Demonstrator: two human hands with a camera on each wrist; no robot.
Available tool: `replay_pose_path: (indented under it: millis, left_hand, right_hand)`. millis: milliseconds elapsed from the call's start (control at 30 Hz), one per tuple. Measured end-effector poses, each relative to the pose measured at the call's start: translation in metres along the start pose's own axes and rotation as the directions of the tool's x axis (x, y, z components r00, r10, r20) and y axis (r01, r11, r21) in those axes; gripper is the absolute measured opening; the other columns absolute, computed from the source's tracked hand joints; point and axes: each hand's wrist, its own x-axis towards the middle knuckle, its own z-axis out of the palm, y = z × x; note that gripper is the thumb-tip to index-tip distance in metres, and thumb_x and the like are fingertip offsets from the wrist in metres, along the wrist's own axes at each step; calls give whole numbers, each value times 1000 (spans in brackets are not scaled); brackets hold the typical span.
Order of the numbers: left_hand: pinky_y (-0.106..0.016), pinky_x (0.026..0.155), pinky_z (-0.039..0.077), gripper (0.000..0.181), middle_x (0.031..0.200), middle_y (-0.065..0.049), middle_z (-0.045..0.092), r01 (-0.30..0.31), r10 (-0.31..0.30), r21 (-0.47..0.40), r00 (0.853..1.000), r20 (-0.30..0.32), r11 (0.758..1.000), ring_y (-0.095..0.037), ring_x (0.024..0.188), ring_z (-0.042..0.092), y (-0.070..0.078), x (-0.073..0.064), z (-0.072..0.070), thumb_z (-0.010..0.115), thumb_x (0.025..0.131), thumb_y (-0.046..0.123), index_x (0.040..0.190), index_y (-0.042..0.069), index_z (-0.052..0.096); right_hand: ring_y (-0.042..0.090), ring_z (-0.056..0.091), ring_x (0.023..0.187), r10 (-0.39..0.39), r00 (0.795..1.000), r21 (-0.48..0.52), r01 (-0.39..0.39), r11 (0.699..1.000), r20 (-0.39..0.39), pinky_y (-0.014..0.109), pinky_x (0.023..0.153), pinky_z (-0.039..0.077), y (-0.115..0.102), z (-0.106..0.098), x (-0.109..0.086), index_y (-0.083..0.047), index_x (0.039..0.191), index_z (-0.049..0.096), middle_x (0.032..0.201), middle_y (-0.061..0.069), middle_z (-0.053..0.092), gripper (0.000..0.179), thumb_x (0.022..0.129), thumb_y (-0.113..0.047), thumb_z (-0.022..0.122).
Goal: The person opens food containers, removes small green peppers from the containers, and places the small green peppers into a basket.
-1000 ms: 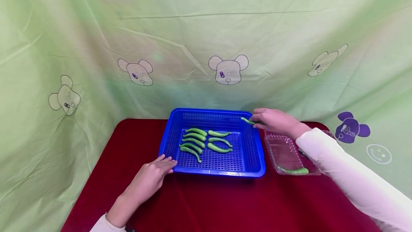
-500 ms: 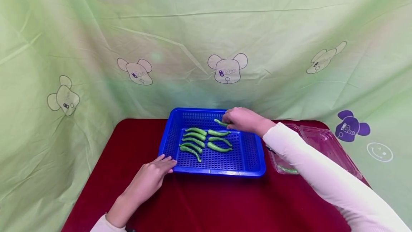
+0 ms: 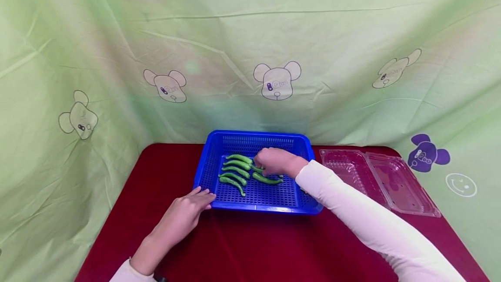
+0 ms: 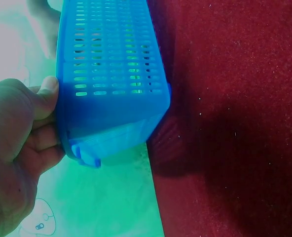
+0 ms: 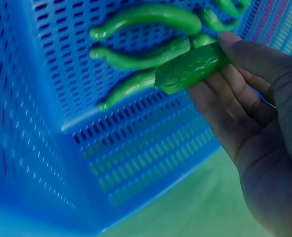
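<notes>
My right hand (image 3: 274, 161) is inside the blue plastic basket (image 3: 256, 209), low over the green peppers. The right wrist view shows the thumb and fingers pinching one green pepper (image 5: 190, 70) by one end, above other peppers. Several green peppers (image 3: 235, 171) lie in a column on the basket's left side. A second, shorter column is beside it, with one pepper (image 3: 267, 179) plainly visible and the others partly hidden by the right hand. My left hand (image 3: 185, 212) rests with extended fingers on the front left corner of the rim; its thumb touches the rim (image 4: 62, 98) too.
An opened clear plastic clamshell box (image 3: 405, 184) stands right of the basket, its near left part hidden by the right sleeve (image 3: 352, 199). Dark red cloth (image 3: 242, 247) covers the table. A green printed curtain (image 3: 219, 55) hangs close behind and at both sides.
The right hand, carrying a green pepper, has moved left from the basket's back right corner, then down to the second column of peppers. The left hand has stayed on the rim.
</notes>
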Motion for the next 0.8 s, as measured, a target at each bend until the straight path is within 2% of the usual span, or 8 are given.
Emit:
replay_pose_path:
  millis: [100, 200, 533, 667, 800]
  left_hand:
    - [-44, 101, 59, 21, 107, -12, 79, 1, -1, -4, 1000, 3, 1000, -26, 106, 76, 0, 0, 0, 78, 87, 4, 108, 2, 79]
    - [-44, 101, 59, 21, 108, -12, 79, 5, -5, -2, 1000, 9, 1000, -25, 106, 76, 0, 0, 0, 77, 87, 5, 108, 3, 79]
    - [-43, 99, 60, 23, 107, -11, 80, 2, -2, 5, 1000, -2, 1000, -25, 105, 76, 0, 0, -2, 80, 84, 3, 107, 3, 79]
    - [-43, 98, 60, 24, 106, -12, 80, -1, 1, 6, 1000, -3, 1000, -25, 104, 77, 1, 1, -2, 81, 83, 2, 107, 2, 79]
    - [-43, 99, 60, 23, 107, -11, 80, 8, -8, 7, 1000, 6, 1000, -25, 105, 76, 2, 1, -2, 80, 84, 3, 107, 3, 79]
  right_hand:
    - [9, 25, 60, 22, 999, 7, -22, 1000, 50, 23, 55, 25, -5, 6, 3, -21, 64, 34, 65, -11, 22, 51, 77, -1, 79]
    - [9, 24, 59, 50, 994, -3, -50, 999, 96, 24, 54, 25, -8, 13, 4, -22, 61, 31, 63, -11, 19, 57, 78, -6, 82]
    - [8, 33, 56, 57, 985, -37, -52, 998, 160, 26, 51, 35, -15, 36, 7, -25, 56, 38, 56, -12, 30, 54, 71, -10, 88]
    - [7, 38, 56, 80, 982, -61, -71, 996, 171, 26, 53, 45, -17, 43, 8, -26, 57, 42, 57, -13, 37, 52, 70, -12, 90]
    - [7, 38, 56, 84, 984, -89, -71, 994, 159, 27, 56, 52, -18, 46, 10, -25, 56, 43, 57, -12, 38, 51, 70, -13, 91]
